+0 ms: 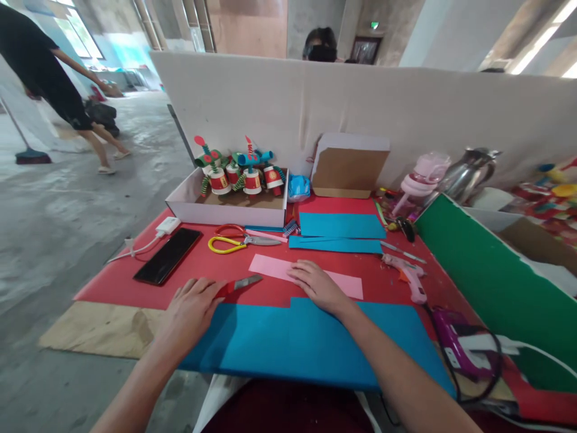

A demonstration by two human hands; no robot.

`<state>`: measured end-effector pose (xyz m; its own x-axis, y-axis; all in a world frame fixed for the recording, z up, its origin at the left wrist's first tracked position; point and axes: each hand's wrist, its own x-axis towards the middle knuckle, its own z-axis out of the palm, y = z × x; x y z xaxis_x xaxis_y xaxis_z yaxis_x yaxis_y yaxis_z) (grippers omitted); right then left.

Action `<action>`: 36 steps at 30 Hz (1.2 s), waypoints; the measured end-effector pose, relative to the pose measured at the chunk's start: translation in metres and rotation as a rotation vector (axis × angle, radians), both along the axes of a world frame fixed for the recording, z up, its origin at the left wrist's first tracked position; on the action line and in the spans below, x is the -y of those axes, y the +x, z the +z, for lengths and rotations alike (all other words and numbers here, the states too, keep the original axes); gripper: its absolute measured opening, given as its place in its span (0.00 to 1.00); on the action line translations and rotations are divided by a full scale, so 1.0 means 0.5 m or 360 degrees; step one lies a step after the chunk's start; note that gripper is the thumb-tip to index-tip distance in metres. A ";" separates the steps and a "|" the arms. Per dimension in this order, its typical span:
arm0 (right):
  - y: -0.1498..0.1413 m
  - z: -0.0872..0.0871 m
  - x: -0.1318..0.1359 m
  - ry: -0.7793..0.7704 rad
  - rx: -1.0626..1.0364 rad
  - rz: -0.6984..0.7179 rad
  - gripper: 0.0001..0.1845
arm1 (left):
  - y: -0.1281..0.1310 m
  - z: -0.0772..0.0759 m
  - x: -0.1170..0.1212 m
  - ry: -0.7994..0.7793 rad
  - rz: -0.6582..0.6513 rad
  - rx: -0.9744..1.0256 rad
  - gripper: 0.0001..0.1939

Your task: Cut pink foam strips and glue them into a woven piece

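Note:
My left hand [193,304] is closed around the red handle of a utility knife [247,282], low over the red table covering, with the blade pointing right. My right hand [318,285] lies with fingers stretched out across the middle of a pink paper strip [345,284]. Under my right wrist spreads a large blue sheet [270,337] along the near edge. Beyond the pink strip are a narrow blue strip [336,244] and a wider blue piece [340,225]. Scissors [229,240] with red and yellow handles rest behind the knife.
A phone [169,255] lies at left. A white box [225,214] holds several paper-cup figures. To the right are a pink glue gun [408,275], a purple device [460,346] with cables, a green panel [496,288] and a pink bottle [419,180]. A person [49,66] walks at far left.

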<state>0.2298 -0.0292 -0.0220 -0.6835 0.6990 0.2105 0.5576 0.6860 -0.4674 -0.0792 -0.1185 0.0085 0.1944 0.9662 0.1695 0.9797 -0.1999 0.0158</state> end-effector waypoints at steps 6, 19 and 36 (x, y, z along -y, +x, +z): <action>0.001 -0.002 0.000 -0.0004 0.0024 -0.0006 0.20 | 0.006 0.006 -0.006 -0.0029 0.0037 -0.0034 0.18; 0.000 0.000 -0.001 -0.0064 0.0015 -0.0027 0.23 | 0.005 0.007 -0.005 -0.0012 0.0045 -0.0001 0.18; -0.002 0.003 -0.001 -0.0070 -0.0008 -0.0027 0.21 | 0.003 0.006 -0.008 -0.0027 0.0034 -0.0006 0.18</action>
